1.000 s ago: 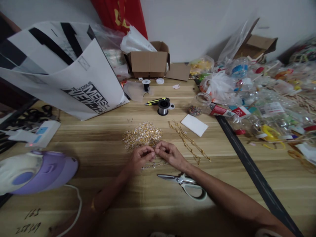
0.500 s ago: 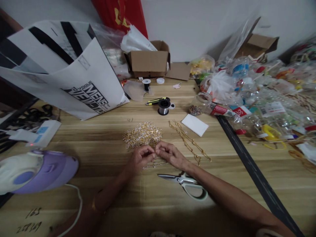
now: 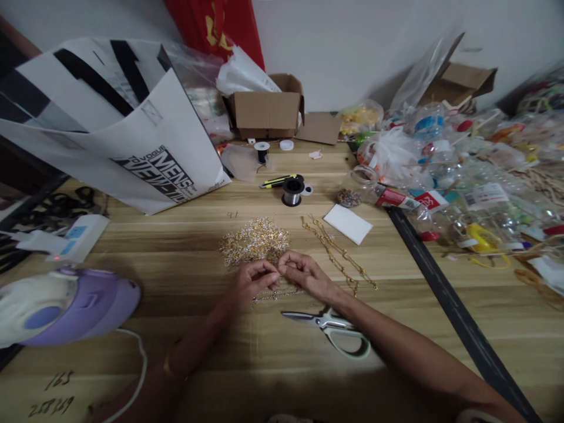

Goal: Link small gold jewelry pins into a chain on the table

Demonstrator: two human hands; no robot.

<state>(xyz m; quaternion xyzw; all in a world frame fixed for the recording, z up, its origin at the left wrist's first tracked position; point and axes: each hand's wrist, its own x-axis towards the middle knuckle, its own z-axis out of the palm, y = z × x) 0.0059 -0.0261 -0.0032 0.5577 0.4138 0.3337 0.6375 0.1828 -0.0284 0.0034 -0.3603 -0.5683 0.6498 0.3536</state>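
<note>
My left hand (image 3: 254,282) and my right hand (image 3: 305,274) meet fingertip to fingertip at the near edge of a pile of gold and clear beads (image 3: 255,239). Both hands are pinched closed; whatever lies between the fingertips is too small to make out. A thin silvery beaded chain (image 3: 277,295) lies on the table just below the fingers, partly covered by them. Right of my right hand, two gold chains (image 3: 338,257) stretch out side by side. Scissors (image 3: 332,329) with pale green handles lie under my right wrist, blades pointing left.
Behind the pile stand a spool of silvery wire (image 3: 292,192) and a yellow-black utility knife (image 3: 280,181). A folded white paper (image 3: 348,223) and a jar of beads (image 3: 356,187) sit to the right, before heaped plastic bottles (image 3: 476,176). A purple iron (image 3: 88,308) and white bag (image 3: 145,135) are left.
Both hands have shifted very slightly to the right, fingertips still together. The silvery chain below them has moved a little. Everything else stays in place.
</note>
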